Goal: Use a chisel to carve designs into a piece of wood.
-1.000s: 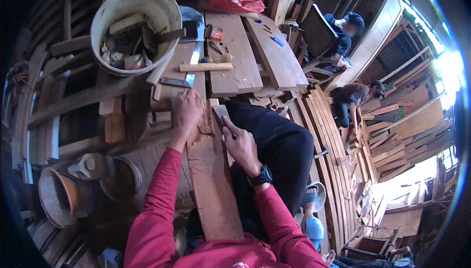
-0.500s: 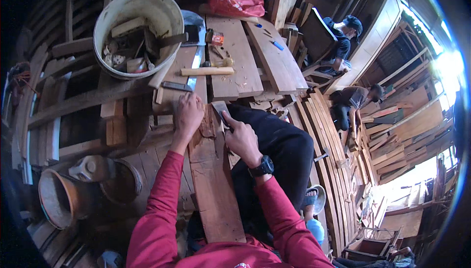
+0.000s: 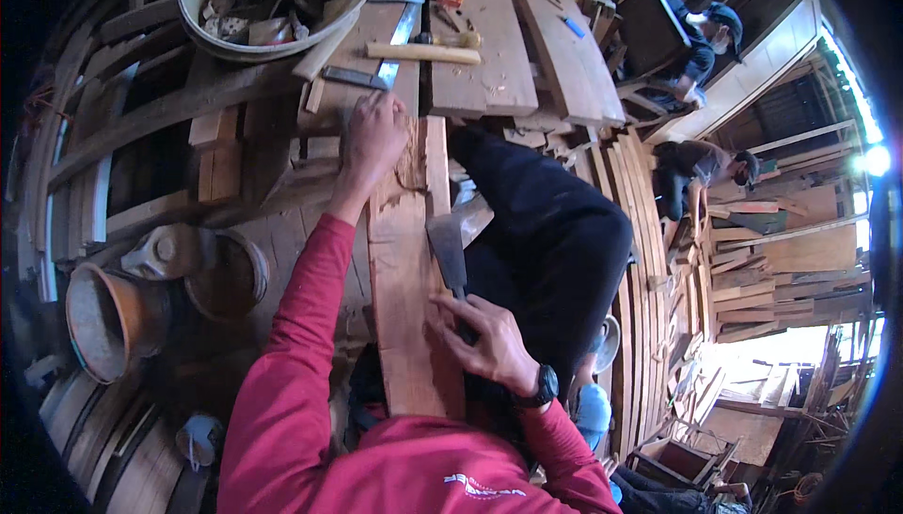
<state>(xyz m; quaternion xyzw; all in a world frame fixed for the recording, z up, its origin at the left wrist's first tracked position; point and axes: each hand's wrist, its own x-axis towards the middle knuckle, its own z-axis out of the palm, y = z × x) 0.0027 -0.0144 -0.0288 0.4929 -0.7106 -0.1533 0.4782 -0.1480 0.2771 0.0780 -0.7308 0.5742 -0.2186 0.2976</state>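
A long reddish-brown board [image 3: 406,260] runs from my body toward the bench, with rough, chipped wood near its far end. My left hand [image 3: 374,142] is closed on that far end, fingers curled over it. Lower down, over the board's right edge, my right hand [image 3: 489,345] grips the dark handle of a broad-bladed tool [image 3: 446,246]. Its flat grey blade points away from me; whether it is a chisel or a knife I cannot tell. Just beyond my left hand, a dark flat metal piece [image 3: 353,77] and a pale wooden stick [image 3: 423,53] lie on the bench.
A bucket of tools [image 3: 282,48] stands at the far left of the bench planks [image 3: 480,81]. A blue marker [image 3: 572,27] lies on the right plank. An orange-brown bucket [image 3: 94,321] is at left. Two people [image 3: 705,39] work at right, beside stacked timber [image 3: 644,260].
My right hand has drawn the broad-bladed tool back toward my body, away from the board's far end. My left hand stays at that end. The whole view has shifted slightly.
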